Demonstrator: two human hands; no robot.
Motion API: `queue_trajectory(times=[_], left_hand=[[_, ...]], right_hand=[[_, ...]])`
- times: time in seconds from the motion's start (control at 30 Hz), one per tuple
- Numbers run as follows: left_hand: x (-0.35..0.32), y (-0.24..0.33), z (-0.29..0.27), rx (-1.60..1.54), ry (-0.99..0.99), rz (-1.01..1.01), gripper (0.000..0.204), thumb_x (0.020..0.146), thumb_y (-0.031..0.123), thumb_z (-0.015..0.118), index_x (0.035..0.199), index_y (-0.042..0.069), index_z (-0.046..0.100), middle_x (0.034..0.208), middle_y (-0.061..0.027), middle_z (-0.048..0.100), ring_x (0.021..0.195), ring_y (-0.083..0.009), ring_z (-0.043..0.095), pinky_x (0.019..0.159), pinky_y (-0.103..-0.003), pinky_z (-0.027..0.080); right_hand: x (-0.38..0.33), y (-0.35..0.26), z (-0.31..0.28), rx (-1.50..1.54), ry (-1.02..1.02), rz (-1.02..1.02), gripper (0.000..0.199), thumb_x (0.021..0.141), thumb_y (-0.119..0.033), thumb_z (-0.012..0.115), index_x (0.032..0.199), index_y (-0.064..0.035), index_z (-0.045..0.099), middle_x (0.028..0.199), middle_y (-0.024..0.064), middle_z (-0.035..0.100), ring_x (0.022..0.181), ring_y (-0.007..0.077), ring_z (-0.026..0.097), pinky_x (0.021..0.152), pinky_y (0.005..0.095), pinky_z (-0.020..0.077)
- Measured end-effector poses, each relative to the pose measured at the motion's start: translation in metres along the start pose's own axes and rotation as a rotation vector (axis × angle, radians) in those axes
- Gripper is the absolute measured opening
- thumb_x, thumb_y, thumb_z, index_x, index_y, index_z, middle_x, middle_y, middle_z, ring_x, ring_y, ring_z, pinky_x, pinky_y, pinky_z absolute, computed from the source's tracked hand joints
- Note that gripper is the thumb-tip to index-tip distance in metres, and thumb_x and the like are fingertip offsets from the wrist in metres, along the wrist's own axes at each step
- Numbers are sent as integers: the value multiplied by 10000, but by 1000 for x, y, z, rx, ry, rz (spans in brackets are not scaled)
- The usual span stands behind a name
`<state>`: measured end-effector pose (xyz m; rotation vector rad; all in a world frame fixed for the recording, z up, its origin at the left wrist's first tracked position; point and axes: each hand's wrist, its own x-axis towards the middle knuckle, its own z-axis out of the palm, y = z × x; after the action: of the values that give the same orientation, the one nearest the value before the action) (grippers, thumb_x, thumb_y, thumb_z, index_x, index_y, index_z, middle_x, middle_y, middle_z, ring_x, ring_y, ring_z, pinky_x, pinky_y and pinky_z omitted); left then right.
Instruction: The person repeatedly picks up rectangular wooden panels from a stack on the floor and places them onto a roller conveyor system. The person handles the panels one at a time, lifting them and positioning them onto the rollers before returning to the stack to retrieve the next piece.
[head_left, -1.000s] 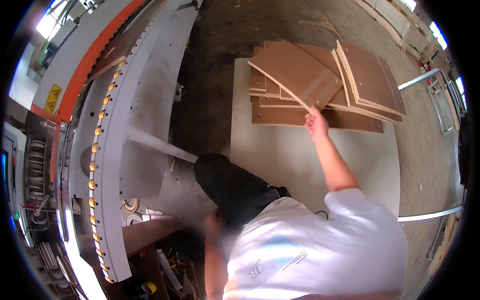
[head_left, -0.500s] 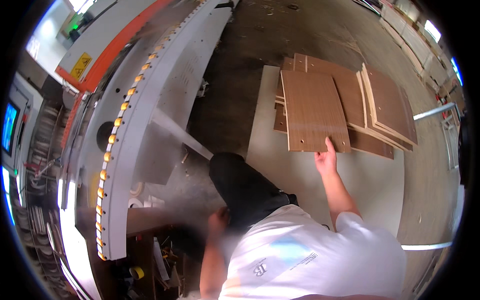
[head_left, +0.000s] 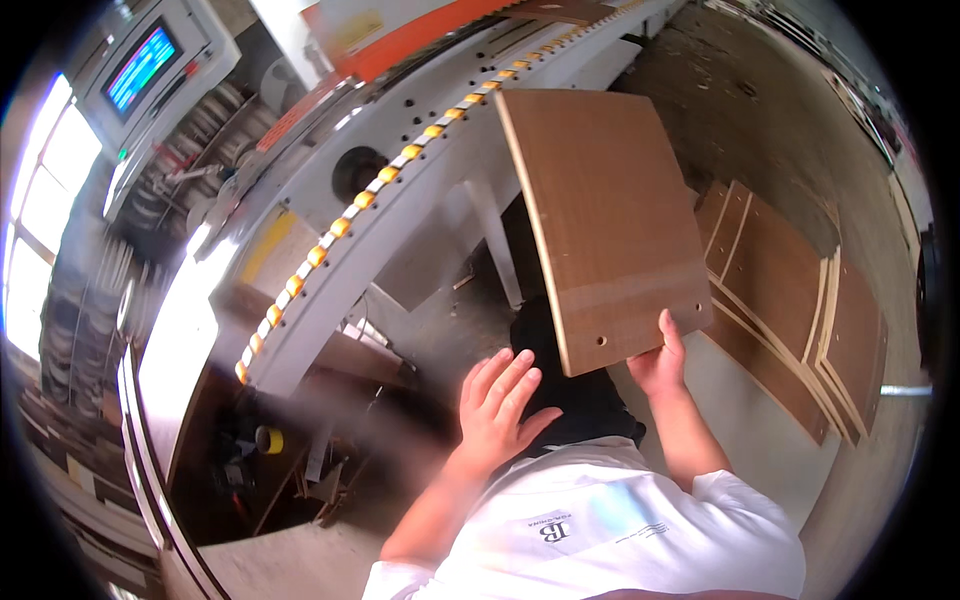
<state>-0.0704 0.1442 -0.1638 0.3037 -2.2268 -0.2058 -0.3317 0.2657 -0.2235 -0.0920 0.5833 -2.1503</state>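
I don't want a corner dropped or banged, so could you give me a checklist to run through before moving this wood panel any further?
1. Right hand gripping the brown wood-grain panel: ok, at its near edge, thumb on the upper face.
2. Left hand supporting the panel: not ok, it is open and apart from it, near the left corner.
3. Near-edge holes uncovered: ok, two show, one toward each corner.
4. Panel's underside undamaged: cannot tell, it faces away.
5. Panel clear of the machine's yellow rollers: cannot tell, the panel overlaps the machine's edge in this view.
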Motion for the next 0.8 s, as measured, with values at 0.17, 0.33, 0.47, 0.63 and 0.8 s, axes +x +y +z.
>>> queue_trajectory(times=[0.17, 0.33, 0.47, 0.63, 0.8], left_hand=[[17, -6, -43, 233, -5, 18, 742, 749, 510, 847, 1362, 164, 612, 1459, -99, 581, 1376, -359, 496, 1128, -535, 383], [5, -26, -80, 414, 141, -110, 363, 840, 319, 779, 1136, 114, 732, 1360, -112, 645, 1322, -400, 502, 1087, -503, 412], [5, -39, -107, 514, 193, -197, 331, 847, 264, 775, 1131, 103, 722, 1366, -111, 642, 1338, -418, 500, 1105, -504, 395], [30, -53, -138, 645, 231, -304, 356, 869, 221, 736, 1203, 106, 695, 1367, -95, 650, 1366, -378, 514, 1178, -508, 309], [52, -77, -156, 753, 188, -389, 345, 913, 296, 738, 1224, 152, 702, 1330, -42, 682, 1308, -313, 586, 1206, -534, 265]], right_hand=[[16, 49, 65, -55, -193, 218, 438, 999, -304, 682, 1366, -91, 574, 1330, 26, 652, 1219, 172, 625, 1016, 355, 499], [21, 100, 143, -127, -328, 361, 475, 972, -284, 729, 1363, -74, 559, 1257, 44, 666, 1169, 173, 646, 917, 337, 547], [34, 124, 187, -209, -481, 412, 522, 996, -339, 705, 1405, -77, 515, 1284, 70, 647, 1175, 195, 649, 921, 388, 573], [69, 141, 236, -507, -649, 472, 753, 991, -676, 515, 1445, -79, 460, 1307, 86, 647, 1163, 230, 662, 871, 384, 590], [87, 148, 257, -735, -708, 475, 833, 1005, -750, 361, 1457, -61, 486, 1314, 112, 665, 1092, 228, 699, 841, 366, 582]])
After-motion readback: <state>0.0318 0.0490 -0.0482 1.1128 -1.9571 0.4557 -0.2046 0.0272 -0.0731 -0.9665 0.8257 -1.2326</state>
